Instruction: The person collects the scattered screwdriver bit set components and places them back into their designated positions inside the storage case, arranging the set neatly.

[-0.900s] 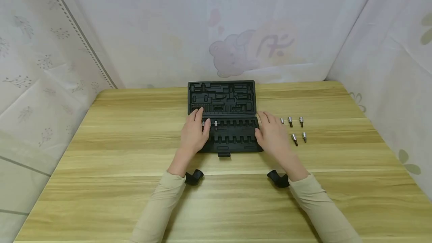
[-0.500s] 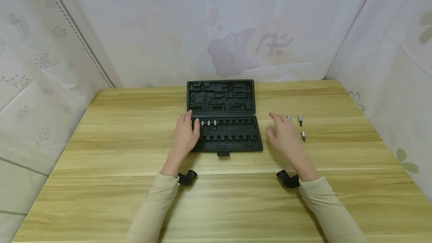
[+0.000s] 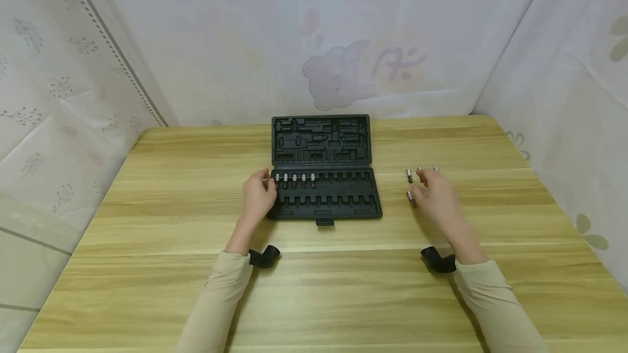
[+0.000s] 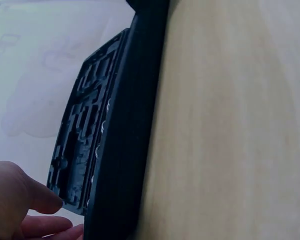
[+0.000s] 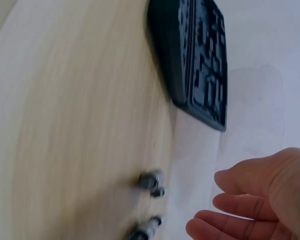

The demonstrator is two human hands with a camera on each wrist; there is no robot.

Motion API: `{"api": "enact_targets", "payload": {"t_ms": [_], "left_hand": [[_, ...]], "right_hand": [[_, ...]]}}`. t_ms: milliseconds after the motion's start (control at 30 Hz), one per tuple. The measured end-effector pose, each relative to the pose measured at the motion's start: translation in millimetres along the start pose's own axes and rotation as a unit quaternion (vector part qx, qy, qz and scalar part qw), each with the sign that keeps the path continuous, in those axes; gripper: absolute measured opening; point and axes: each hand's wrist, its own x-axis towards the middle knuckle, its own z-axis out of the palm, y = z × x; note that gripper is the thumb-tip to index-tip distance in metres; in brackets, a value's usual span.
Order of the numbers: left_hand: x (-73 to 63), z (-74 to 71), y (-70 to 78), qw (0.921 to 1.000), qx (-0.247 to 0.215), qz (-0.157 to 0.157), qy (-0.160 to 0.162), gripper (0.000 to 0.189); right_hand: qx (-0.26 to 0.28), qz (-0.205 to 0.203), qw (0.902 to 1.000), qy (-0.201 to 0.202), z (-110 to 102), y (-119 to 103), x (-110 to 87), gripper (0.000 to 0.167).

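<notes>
A black plastic socket case (image 3: pixel 326 211) lies unfolded on the wooden table (image 3: pixel 343 298). Several silver-and-black bit sockets (image 3: pixel 294 180) stand in a row in the left of its upper slots. My left hand (image 3: pixel 258 196) is at the case's left edge; in the left wrist view its thumb (image 4: pixel 42 199) is beside the case corner, fingers loosely bent. Over the loose bit sockets on the right hovers my right hand (image 3: pixel 438 200), thumb and fingers apart in the right wrist view. One bit socket (image 3: pixel 409 176) and another bit socket (image 3: pixel 411 198) show beside it; others are partly hidden.
The moulded lid (image 3: pixel 321 140) leans back behind the slotted half. A latch (image 3: pixel 325 223) juts from the front edge. Black wrist mounts (image 3: pixel 265 256) are on both wrists. Printed cloth (image 3: pixel 235 42) hangs behind the table and along its sides.
My left hand has drawn left off the row of bit sockets to the case's edge, uncovering them. The right hand has left the case's right side and moved right over the loose bit sockets.
</notes>
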Motion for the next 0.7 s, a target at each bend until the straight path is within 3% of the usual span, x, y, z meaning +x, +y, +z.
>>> {"api": "enact_targets", "payload": {"t_ms": [233,467,700], "left_hand": [[3.0,-1.7,-3.0,0.9986,-0.038,-0.036,-0.01,0.034],[7.3,-3.8,-6.6,0.998,-0.021,-0.054,-0.023,0.026],[10.0,-6.2,-7.5,0.9954,-0.02,-0.086,-0.038,0.024]], "right_hand": [[0.017,0.047,0.9987,-0.013,-11.5,14.8,-3.8,0.031],[0.0,0.06,0.9982,0.005,-17.1,30.1,-6.1,0.025],[-0.013,0.106,0.9938,-0.029,-22.1,42.8,-8.2,0.023]]}}
